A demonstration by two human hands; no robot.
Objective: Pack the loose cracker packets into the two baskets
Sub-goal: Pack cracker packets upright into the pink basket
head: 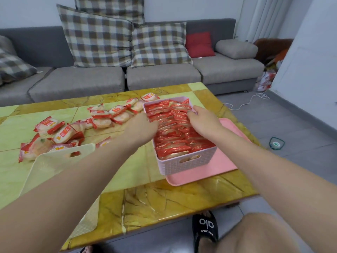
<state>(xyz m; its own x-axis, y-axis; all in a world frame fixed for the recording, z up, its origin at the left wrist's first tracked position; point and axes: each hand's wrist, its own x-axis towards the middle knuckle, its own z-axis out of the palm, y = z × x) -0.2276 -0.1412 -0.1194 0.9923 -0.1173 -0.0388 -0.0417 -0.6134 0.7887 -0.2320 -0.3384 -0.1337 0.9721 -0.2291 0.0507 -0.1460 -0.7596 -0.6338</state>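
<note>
A pink woven basket (186,164) stands on a pink tray (209,170) at the table's right. It is filled with rows of red cracker packets (175,141) standing on edge. My left hand (141,127) reaches into the basket's left side, fingers curled down among the packets. My right hand (202,118) presses on the packets near the far right rim, fingers bent onto them. Loose cracker packets (60,133) lie scattered over the table's left and far middle. A cream basket (54,161) sits near left, mostly hidden under my left forearm.
The yellow-green marble table (164,201) ends close to my knees. A grey sofa (160,75) with checked cushions runs behind it. A white cable (255,99) and a small green object (276,143) lie on the tiled floor at right.
</note>
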